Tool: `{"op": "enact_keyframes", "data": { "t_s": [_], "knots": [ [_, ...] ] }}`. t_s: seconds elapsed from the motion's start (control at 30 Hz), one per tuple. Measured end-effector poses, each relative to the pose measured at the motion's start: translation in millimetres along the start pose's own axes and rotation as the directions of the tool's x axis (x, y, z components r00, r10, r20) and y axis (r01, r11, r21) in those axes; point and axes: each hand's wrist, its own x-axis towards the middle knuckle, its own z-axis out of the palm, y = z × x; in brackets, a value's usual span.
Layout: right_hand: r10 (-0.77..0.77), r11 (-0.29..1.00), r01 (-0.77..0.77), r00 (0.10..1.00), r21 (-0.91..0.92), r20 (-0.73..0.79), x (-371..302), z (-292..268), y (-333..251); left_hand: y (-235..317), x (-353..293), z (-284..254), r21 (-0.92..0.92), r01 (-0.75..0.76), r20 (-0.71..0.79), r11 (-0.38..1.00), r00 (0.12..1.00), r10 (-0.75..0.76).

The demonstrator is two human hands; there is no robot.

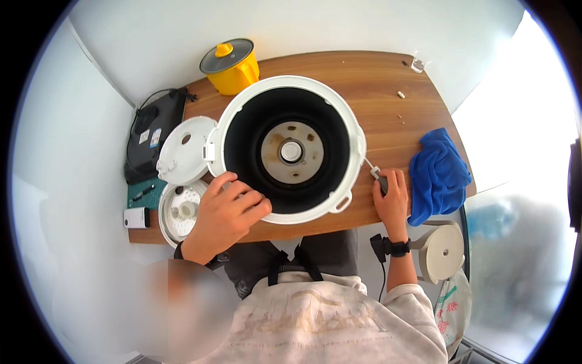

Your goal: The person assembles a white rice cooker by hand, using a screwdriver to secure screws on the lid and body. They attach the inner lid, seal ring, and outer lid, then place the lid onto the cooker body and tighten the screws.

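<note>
Brown wood-grain tabletop (388, 109), near edge partly covered by the person's torso. On it, centre: big round white rice cooker body (290, 148), lid off, black inner cavity with no pot in it, only the grey metal heating plate (291, 151) at the bottom. Left hand (227, 212) rests on the cooker's near-left rim, fingers (245, 200) curled over the edge, gripping it. Black electric hotplate with cord (154, 130) hangs off the tabletop's left end, partly past the edge. Crumpled blue cloth (438, 173) at the right end, draping over the edge. White round outer lid (185, 148) lies flat just left of the cooker, touching it. White round perforated inner lid plate (180, 211) below that, part hidden under the left wrist. Small yellow pot with grey glass lid (231, 64) at the far edge, lid shut, contents not visible. Right hand (391, 197) flat by the cooker's right side, fingers clenched on a slim dark-handled tool (379, 179); thin metal shaft points at the cooker wall, tip too small to make out. Small white rectangular box (137, 217) at near-left corner. Tiny bits near the far-right corner, too small to tell what they are.
</note>
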Motion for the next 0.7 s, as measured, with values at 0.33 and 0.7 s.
{"op": "enact_keyframes", "data": {
  "t_s": [0.33,0.7],
  "knots": [
    [0.008,1.0,-0.007,1.0,-0.024,0.018,0.2,3.3,-0.2,16.0,-19.3,-10.5,0.024,-0.028,0.079,0.999,0.997,0.026],
    [-0.065,0.997,0.066,0.998,-0.047,0.026,-0.8,4.9,6.5,26.2,-18.0,-5.2,0.019,-0.029,0.053,0.999,0.998,0.028]
  ]
}}
